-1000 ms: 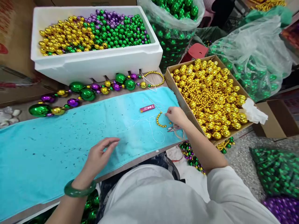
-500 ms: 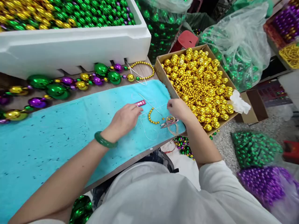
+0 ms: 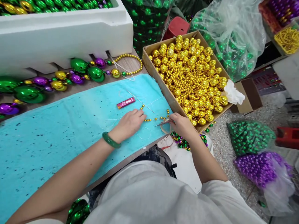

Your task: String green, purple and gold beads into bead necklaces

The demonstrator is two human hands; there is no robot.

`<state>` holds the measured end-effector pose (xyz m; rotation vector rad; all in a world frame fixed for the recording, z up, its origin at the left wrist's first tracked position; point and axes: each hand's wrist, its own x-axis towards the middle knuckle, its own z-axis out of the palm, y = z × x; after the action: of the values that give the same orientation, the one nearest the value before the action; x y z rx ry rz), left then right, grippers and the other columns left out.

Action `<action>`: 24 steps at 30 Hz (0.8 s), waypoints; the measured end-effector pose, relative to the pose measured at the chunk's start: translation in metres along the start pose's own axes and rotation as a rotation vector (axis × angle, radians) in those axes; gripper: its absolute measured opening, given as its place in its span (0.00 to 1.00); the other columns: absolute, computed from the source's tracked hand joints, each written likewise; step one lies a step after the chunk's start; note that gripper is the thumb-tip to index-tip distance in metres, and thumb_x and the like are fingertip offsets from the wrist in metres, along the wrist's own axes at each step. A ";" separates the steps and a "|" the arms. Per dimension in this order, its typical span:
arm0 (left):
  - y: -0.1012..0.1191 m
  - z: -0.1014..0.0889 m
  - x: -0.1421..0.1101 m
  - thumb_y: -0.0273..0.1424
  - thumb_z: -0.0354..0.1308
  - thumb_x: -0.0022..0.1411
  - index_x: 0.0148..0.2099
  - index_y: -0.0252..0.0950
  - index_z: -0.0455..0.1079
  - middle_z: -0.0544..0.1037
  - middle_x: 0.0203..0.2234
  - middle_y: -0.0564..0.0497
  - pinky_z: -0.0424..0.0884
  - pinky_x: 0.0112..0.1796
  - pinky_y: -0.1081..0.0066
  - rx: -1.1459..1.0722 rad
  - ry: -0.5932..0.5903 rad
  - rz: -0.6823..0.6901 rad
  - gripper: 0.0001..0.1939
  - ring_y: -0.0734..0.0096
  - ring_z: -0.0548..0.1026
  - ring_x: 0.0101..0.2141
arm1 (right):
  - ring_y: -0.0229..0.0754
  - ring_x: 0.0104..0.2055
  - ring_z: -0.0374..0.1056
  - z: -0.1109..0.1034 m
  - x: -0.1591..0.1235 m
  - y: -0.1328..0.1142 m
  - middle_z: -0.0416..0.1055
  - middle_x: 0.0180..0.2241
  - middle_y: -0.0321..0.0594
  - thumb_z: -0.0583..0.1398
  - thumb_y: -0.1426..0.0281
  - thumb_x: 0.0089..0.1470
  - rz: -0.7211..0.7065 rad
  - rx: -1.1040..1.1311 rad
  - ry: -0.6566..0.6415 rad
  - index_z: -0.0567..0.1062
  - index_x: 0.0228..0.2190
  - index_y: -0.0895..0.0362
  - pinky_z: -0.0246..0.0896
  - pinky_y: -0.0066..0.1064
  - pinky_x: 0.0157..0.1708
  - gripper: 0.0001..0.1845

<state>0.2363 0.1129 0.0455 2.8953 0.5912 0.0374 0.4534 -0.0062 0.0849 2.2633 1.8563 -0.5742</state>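
Note:
My left hand (image 3: 132, 123), with a green bangle at its wrist, has its fingers closed at a short string of small gold beads (image 3: 148, 120). Beads show on both sides of the fingertips; the middle of the string is hidden under them. My right hand (image 3: 183, 125) is closed around the handles of a pair of scissors (image 3: 161, 123), whose blades point left toward the beads. A few loose gold beads (image 3: 168, 113) lie by the scissors. Behind the hands are a long needle (image 3: 140, 101) and a small dark red packet (image 3: 126, 102). Thin white thread (image 3: 143, 137) loops over the cloth.
The turquoise cloth (image 3: 58, 137) covers the table. A cardboard box of gold beads (image 3: 171, 101) stands at its right end. Behind lie a large-bead garland (image 3: 77, 78) and a white foam box (image 3: 65, 34). Bagged green (image 3: 249, 137) and purple beads (image 3: 261, 169) sit on the floor.
My left hand has moved off the red packet onto the gold bead string. My right hand has come down toward me and taken hold of the scissors. The view has shifted slightly.

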 end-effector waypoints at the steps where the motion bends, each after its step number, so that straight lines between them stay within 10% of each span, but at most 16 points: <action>1: -0.002 0.001 0.001 0.21 0.48 0.65 0.44 0.35 0.73 0.74 0.37 0.44 0.68 0.38 0.63 -0.008 0.005 -0.023 0.13 0.59 0.70 0.39 | 0.43 0.40 0.70 0.000 -0.002 0.001 0.73 0.41 0.42 0.51 0.68 0.64 0.006 0.009 0.005 0.73 0.39 0.55 0.54 0.29 0.32 0.11; 10: -0.040 -0.015 0.024 0.24 0.45 0.67 0.48 0.35 0.73 0.75 0.38 0.44 0.67 0.40 0.63 0.057 0.050 -0.300 0.16 0.57 0.70 0.42 | 0.39 0.25 0.65 -0.037 -0.021 0.011 0.71 0.24 0.36 0.55 0.61 0.61 0.026 0.306 0.259 0.70 0.33 0.54 0.49 0.28 0.25 0.11; 16: -0.043 -0.013 0.037 0.28 0.46 0.67 0.46 0.33 0.74 0.74 0.39 0.42 0.66 0.41 0.61 0.073 0.034 -0.376 0.15 0.54 0.68 0.43 | 0.40 0.27 0.64 -0.062 0.033 -0.013 0.71 0.26 0.38 0.57 0.63 0.58 0.082 0.412 0.636 0.69 0.33 0.54 0.52 0.29 0.27 0.07; 24: -0.046 -0.007 0.051 0.30 0.49 0.66 0.42 0.33 0.75 0.74 0.41 0.39 0.65 0.41 0.57 0.038 0.086 -0.403 0.13 0.50 0.66 0.46 | 0.47 0.36 0.68 -0.041 0.131 -0.049 0.74 0.34 0.46 0.53 0.69 0.60 0.085 0.323 0.403 0.71 0.40 0.57 0.58 0.34 0.35 0.09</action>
<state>0.2649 0.1755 0.0434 2.7620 1.1881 0.0949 0.4343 0.1380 0.0777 2.8328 1.9386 -0.4576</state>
